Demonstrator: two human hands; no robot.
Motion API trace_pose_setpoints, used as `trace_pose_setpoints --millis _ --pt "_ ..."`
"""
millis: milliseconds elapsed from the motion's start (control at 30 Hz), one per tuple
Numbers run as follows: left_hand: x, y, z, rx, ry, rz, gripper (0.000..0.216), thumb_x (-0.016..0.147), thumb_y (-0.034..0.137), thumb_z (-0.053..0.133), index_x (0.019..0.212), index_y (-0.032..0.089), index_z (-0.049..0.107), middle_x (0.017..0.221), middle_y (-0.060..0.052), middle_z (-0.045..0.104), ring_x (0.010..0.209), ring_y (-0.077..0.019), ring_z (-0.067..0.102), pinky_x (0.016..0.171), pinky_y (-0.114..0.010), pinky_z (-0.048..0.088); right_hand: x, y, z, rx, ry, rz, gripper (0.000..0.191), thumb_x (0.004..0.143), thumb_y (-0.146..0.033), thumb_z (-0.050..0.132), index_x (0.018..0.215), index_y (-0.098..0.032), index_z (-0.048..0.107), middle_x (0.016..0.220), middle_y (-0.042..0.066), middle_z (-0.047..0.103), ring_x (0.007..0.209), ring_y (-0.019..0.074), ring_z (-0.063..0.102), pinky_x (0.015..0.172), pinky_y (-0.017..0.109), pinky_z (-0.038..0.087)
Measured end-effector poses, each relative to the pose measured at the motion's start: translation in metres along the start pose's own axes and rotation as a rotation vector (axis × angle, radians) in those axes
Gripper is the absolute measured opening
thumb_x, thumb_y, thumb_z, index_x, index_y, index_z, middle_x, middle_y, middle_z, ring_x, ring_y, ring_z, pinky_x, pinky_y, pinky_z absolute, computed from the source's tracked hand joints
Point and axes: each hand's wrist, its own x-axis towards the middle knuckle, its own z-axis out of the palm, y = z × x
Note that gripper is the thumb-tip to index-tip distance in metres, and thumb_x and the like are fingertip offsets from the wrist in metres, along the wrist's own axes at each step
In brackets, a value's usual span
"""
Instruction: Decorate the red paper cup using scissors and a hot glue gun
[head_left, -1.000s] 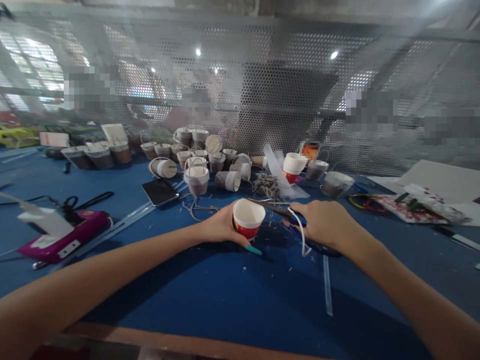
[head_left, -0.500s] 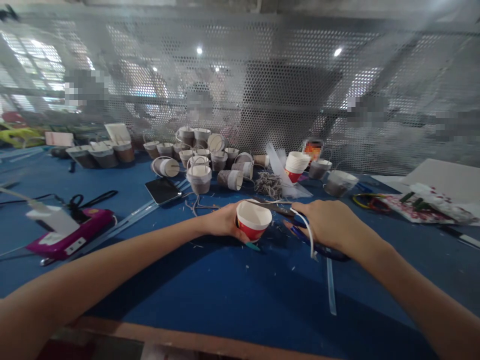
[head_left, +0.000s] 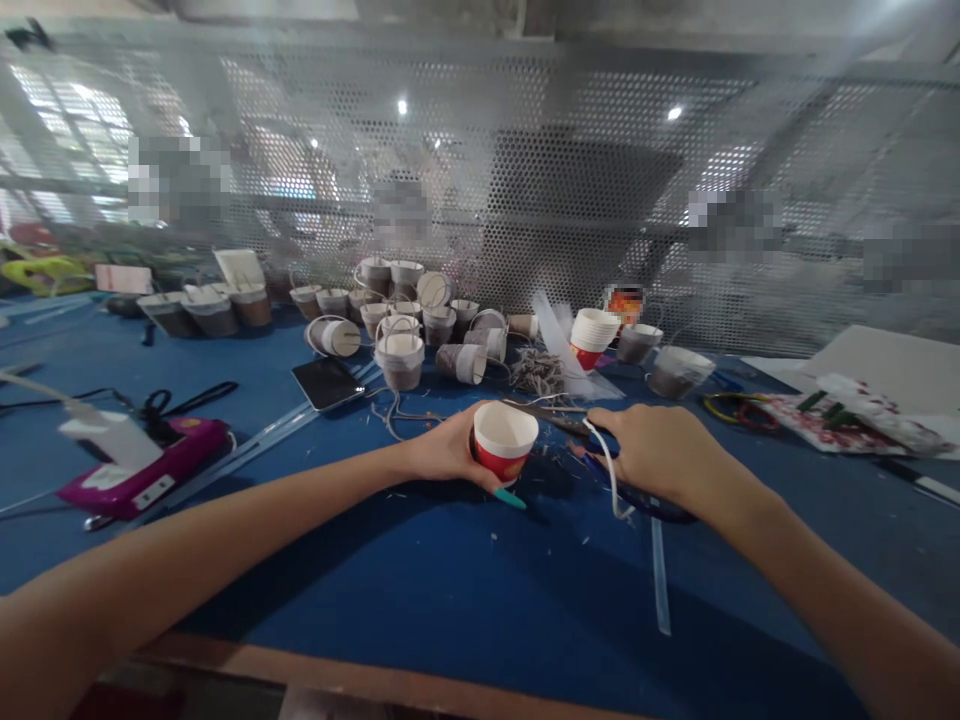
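My left hand (head_left: 442, 452) is wrapped round a red and white paper cup (head_left: 504, 442), which tilts with its mouth up toward me over the blue table (head_left: 420, 580). My right hand (head_left: 656, 450) is closed on dark scissors (head_left: 570, 425) whose blades point left to the cup's rim. A thin white strip (head_left: 609, 482) curls down from that hand. Small paper scraps lie on the table under both hands.
Several finished brown cup baskets (head_left: 401, 325) cluster at the back before a perforated metal screen (head_left: 525, 200). A stack of red and white cups (head_left: 589, 338), a phone (head_left: 327, 382), a pink box (head_left: 142, 470), clear strips (head_left: 658, 575) and white sheets (head_left: 892, 365) lie around.
The cup tipped a little and settled back in my left hand. Both hands stay close together at the cup, the scissors still at its rim.
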Motion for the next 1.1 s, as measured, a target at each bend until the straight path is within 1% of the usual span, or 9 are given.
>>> trace_pose_setpoints --millis 67,167,300,400,500,667,800,967,1100 --pt "0.001 0.002 0.001 0.069 -0.007 -0.013 0.076 0.050 0.025 0.086 0.116 0.015 0.049 0.113 -0.012 0.063 0.107 -0.0267 0.058 0.095 -0.042 0.044 -0.001 -0.002 -0.001 -0.020 -0.006 -0.003 0.053 0.086 -0.054 0.033 0.114 -0.020 0.062 0.081 0.016 0.070 0.069 0.0318 0.065 0.053 0.033 0.036" --pt "0.003 0.008 -0.001 0.122 -0.040 -0.014 0.076 0.051 0.024 0.085 0.118 0.015 0.049 0.114 -0.013 0.063 0.108 -0.0273 0.058 0.095 -0.042 0.044 -0.001 -0.005 -0.005 -0.049 -0.025 -0.013 0.050 0.086 -0.050 0.036 0.118 -0.019 0.060 0.084 0.017 0.070 0.071 0.0332 0.066 0.054 0.035 0.038" --pt "0.004 0.013 -0.004 0.135 -0.084 0.013 0.079 0.054 0.022 0.084 0.123 0.017 0.047 0.118 -0.012 0.063 0.110 -0.0264 0.058 0.094 -0.040 0.044 -0.001 -0.007 -0.008 -0.037 -0.039 -0.023 0.045 0.086 -0.045 0.040 0.117 -0.019 0.060 0.086 0.016 0.070 0.074 0.0320 0.067 0.056 0.034 0.040" --pt "0.004 0.012 -0.005 0.137 -0.095 -0.002 0.077 0.054 0.022 0.084 0.122 0.017 0.048 0.115 -0.012 0.064 0.107 -0.0264 0.059 0.091 -0.040 0.046 0.000 -0.005 -0.007 -0.023 -0.049 -0.027 0.041 0.086 -0.043 0.042 0.113 -0.019 0.062 0.084 0.016 0.071 0.072 0.0301 0.067 0.057 0.033 0.039" --pt "0.005 0.011 -0.006 0.109 -0.105 -0.016 0.076 0.053 0.022 0.084 0.121 0.016 0.049 0.115 -0.012 0.064 0.107 -0.0271 0.059 0.092 -0.042 0.046 0.000 -0.003 -0.005 -0.007 -0.025 -0.046 0.042 0.086 -0.045 0.039 0.108 -0.020 0.064 0.080 0.015 0.070 0.069 0.0295 0.065 0.054 0.033 0.036" --pt "0.002 0.011 -0.010 0.077 -0.104 -0.042 0.088 0.053 0.021 0.084 0.129 0.018 0.041 0.122 -0.013 0.059 0.116 -0.0288 0.054 0.099 -0.046 0.040 -0.001 0.000 -0.001 -0.011 -0.013 -0.042 0.047 0.087 -0.050 0.035 0.107 -0.020 0.064 0.079 0.014 0.070 0.068 0.0290 0.065 0.053 0.032 0.034" --pt "-0.002 0.011 -0.004 -0.014 -0.110 -0.042 0.087 0.049 0.020 0.086 0.125 0.017 0.044 0.124 -0.014 0.058 0.118 -0.0293 0.052 0.100 -0.045 0.040 -0.001 0.001 0.000 -0.034 -0.014 -0.024 0.053 0.088 -0.054 0.028 0.107 -0.020 0.064 0.078 0.014 0.069 0.068 0.0307 0.065 0.052 0.033 0.034" --pt "0.001 0.007 0.006 -0.098 -0.004 -0.037 0.078 0.048 0.020 0.086 0.116 0.016 0.048 0.115 -0.012 0.062 0.109 -0.0265 0.057 0.097 -0.043 0.042 -0.001 -0.002 -0.002 -0.056 -0.020 -0.049 0.050 0.088 -0.054 0.032 0.110 -0.020 0.062 0.083 0.015 0.070 0.071 0.0318 0.066 0.053 0.033 0.035" --pt "0.006 0.007 0.002 -0.097 -0.054 -0.011 0.076 0.049 0.017 0.085 0.115 0.016 0.048 0.115 -0.012 0.062 0.108 -0.0252 0.058 0.095 -0.042 0.043 -0.003 -0.008 -0.006 -0.082 -0.033 -0.047 0.045 0.088 -0.047 0.036 0.115 -0.019 0.059 0.087 0.016 0.070 0.072 0.0320 0.066 0.053 0.033 0.036"
